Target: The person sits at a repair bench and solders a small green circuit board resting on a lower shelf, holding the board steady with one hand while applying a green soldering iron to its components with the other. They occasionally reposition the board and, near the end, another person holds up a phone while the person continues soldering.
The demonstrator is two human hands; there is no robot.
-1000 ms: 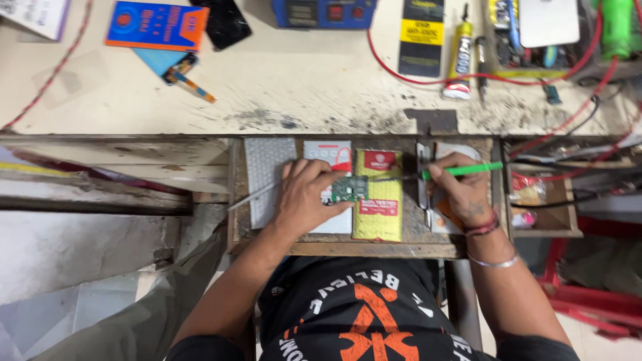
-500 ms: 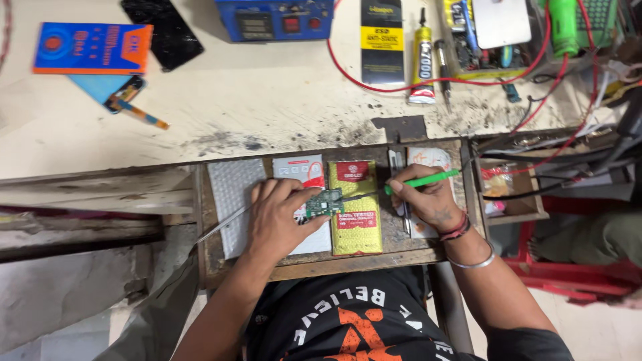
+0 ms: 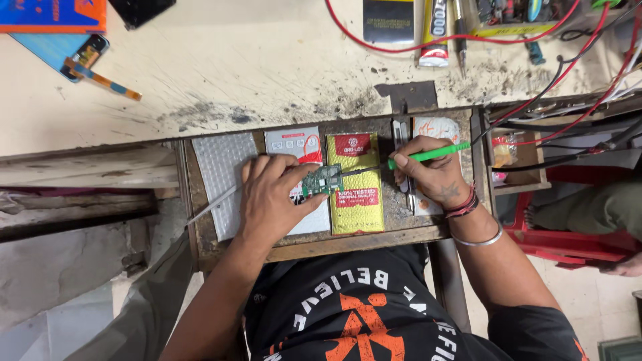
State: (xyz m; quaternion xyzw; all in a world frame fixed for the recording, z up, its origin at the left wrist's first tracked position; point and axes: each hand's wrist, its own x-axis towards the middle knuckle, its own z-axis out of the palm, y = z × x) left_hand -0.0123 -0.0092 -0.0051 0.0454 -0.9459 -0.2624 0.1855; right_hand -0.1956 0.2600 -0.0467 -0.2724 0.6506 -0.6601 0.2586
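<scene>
While I look down from the head camera, my left hand rests on the pull-out tray below the bench edge, fingers curled, pinching a small green circuit board between thumb and fingertips. That board sits over the seam between a white packet and a yellow packet, both lying flat in the tray. My right hand is closed in a pen grip around a green-handled tool; its dark shaft runs left across the yellow packet and its tip meets the board's right edge. Under that hand lie a white card with orange marks and a thin metal strip, though I cannot tell whether the hand presses on them. A sheet of bubble wrap covers the tray's left end, just beside the left hand, with a thin grey rod slanting across it toward the wrist.

Up on the bench, well apart from both hands, sit a glue tube, a looping red wire, an orange-and-blue box and a small strip part. To the right of the tray is a small open wooden box.
</scene>
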